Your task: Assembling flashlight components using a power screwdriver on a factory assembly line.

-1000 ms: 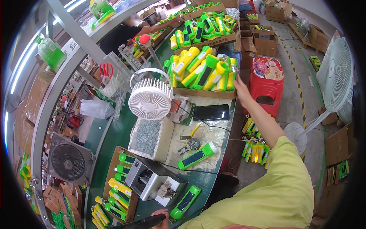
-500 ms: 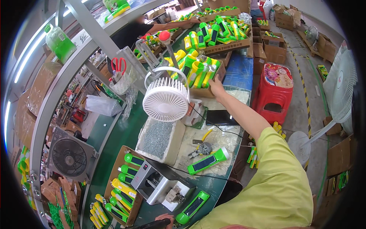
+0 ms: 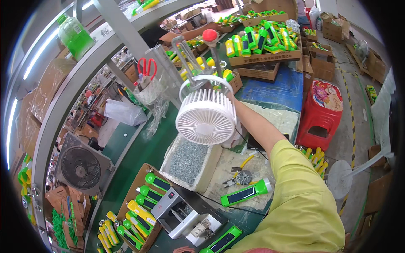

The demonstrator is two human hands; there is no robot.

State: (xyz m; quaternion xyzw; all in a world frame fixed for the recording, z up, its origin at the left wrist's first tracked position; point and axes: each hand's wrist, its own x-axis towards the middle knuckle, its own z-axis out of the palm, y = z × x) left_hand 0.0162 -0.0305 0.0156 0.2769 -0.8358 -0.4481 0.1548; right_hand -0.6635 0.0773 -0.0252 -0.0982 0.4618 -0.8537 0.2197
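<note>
Flashlight (image 3: 222, 241) near left hand (image 3: 184, 249): long axis eight-to-two o'clock. Carton (image 3: 237, 84) at one o'clock, near right hand (image 3: 230, 96), contains flashlights (image 3: 228, 75). Both hands: opening, grip indeterminable.

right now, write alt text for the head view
A person's right hand, mostly hidden behind a white fan, is near a carton of green-and-yellow flashlights. Nearer stand a grey machine and a box of grey bits.

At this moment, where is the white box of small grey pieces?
In the head view, the white box sits slightly left of centre, just below the white fan, above the silver machine and left of the yellow-handled pliers.
</note>
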